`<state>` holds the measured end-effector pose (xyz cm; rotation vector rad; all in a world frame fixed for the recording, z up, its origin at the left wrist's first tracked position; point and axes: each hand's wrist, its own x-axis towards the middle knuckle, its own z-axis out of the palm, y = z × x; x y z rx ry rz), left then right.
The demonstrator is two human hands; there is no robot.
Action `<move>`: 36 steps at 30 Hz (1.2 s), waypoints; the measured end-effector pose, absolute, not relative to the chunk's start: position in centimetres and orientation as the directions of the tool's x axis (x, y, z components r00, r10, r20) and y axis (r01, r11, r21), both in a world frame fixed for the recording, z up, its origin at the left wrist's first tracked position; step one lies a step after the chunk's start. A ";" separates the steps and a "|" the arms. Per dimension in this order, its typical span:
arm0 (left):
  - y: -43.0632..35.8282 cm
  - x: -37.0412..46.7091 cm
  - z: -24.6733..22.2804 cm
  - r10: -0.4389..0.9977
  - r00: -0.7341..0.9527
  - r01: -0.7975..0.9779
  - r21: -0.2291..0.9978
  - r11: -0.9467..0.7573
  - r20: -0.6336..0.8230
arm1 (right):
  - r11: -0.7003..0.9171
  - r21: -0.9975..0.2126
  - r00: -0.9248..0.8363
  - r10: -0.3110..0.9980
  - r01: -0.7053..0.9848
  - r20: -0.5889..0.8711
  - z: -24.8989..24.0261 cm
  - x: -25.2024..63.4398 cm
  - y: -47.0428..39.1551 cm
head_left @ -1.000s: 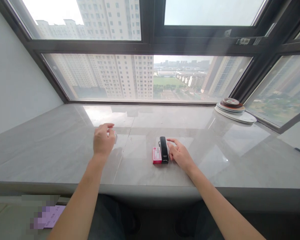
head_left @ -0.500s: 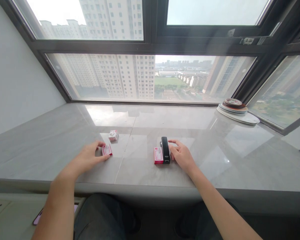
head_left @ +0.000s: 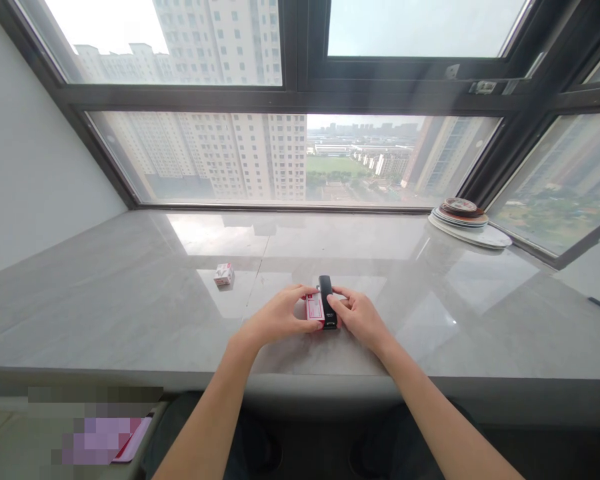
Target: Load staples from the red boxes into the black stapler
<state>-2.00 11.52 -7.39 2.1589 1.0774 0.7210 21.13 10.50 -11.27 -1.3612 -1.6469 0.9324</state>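
Whereas the left hand (head_left: pixel 280 317) was gripping a red-and-white box well to the left of the black stapler (head_left: pixel 325 293) half a second ago, it has now come right up to the stapler's left side. Its thumb and fingers close around the near and far ends of a red-and-white box (head_left: pixel 315 309) there. One such box already lay in that spot; whether the carried one is now stacked on it cannot be told. The right hand (head_left: pixel 363 321), at the stapler's right side in the earlier frame too, now has its thumb on the stapler's top, with the index finger extended by its right side and the other fingers curled.

Pink print and a framed label show on the box's pale face, and small light marks sit near the stapler's closer end, but none of this writing is legible. The stapler is slim, dark and slightly glossy, lying lengthwise away from the person on the grey marble-look ledge (head_left: pixel 130 287).

Left of the stapler and a little farther off, a small white box (head_left: pixel 224 274) with red markings remains standing. Far to the stapler's right, by the window, is a stack of plates (head_left: pixel 460 220).
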 end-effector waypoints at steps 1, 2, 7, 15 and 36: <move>11.6 -1.9 -7.7 0.833 0.516 0.495 0.725 -0.480 0.199 | 0.157 -0.902 -0.122 0.986 0.403 0.117 -11.2 21.1 10.4; 11.6 -1.9 -7.9 0.837 0.508 0.494 0.726 -0.478 0.205 | 0.157 -0.903 -0.129 0.985 0.399 0.114 -11.2 21.1 10.4; 10.6 -1.1 -8.4 0.845 0.480 0.504 0.714 -0.486 0.237 | 0.143 -0.903 -0.130 0.987 0.405 0.098 -10.8 21.1 10.4; 15.3 -12.3 -7.1 0.850 -0.313 0.818 0.575 0.016 0.422 | 0.130 -0.844 0.014 0.987 0.521 0.161 -10.1 22.0 6.3; 16.7 -1.1 -9.9 0.962 0.218 0.815 0.512 -0.273 0.165 | 0.250 -0.494 -0.223 0.968 0.833 0.115 -8.9 19.6 8.2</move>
